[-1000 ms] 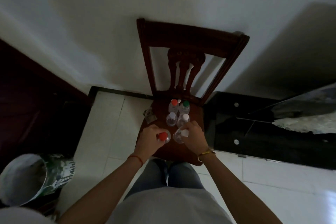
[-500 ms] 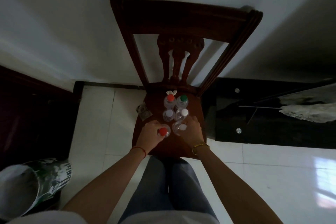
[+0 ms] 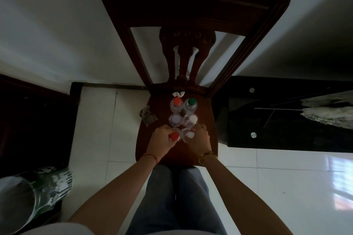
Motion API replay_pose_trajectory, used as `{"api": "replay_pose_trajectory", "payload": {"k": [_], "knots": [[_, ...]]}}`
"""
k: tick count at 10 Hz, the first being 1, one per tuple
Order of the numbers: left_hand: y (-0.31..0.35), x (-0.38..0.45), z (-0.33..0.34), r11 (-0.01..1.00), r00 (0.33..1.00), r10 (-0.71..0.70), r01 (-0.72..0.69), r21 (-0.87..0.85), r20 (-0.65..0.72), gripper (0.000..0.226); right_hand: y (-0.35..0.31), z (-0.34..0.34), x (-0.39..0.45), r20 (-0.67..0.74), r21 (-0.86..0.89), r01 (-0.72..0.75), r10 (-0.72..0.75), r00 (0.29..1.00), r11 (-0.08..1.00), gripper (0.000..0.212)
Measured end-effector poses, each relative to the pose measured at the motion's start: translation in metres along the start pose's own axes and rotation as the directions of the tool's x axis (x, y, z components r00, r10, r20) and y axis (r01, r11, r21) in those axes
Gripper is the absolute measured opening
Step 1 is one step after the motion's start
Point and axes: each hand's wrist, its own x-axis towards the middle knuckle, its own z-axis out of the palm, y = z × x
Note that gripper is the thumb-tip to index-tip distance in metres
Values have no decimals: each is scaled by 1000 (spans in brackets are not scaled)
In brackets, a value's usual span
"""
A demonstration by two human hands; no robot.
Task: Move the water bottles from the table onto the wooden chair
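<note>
Wooden chair (image 3: 206,118) seat; both hands (image 3: 161,138) grip two front bottles (image 3: 174,136).

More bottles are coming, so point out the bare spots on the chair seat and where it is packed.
The middle of the wooden chair seat is crowded: six bottles stand in two close columns, from the green-capped bottle at the back to the red-capped bottle in the left hand. The right hand holds its neighbour. Bare strips run along both side edges; the front edge lies under the wrists.
</note>
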Motion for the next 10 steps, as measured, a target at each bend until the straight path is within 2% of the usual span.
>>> {"api": "replay_pose_trajectory", "payload": {"k": [2,4,6,7,9,10], "knots": [[-1,-2,12,1000,1000,-2,2,18,-12,13,12,6,6,37,-51,11,-9,999,999,28],[-6,-5,26,998,1000,-26,26,51,-3,23,16,8,7,14,2,-3,2,1000,1000,35],[-1,-5,31,999,999,4,-2,51,-46,18,20,5,1,2,2,19,-19,1000,1000,41],[4,-6,28,998,998,-34,37,53,-52,17,20,-4,-5,37,-40,26,-25,999,999,43],[20,-29,4,999,999,-42,42,7,11,40,11,-27,-30,69,-83,80,-74,995,993,43],[30,-43,-11,1000,999,-18,19,21,-51,49,-2,-41,-45,55,-125,165,-159,986,978,35]]}}
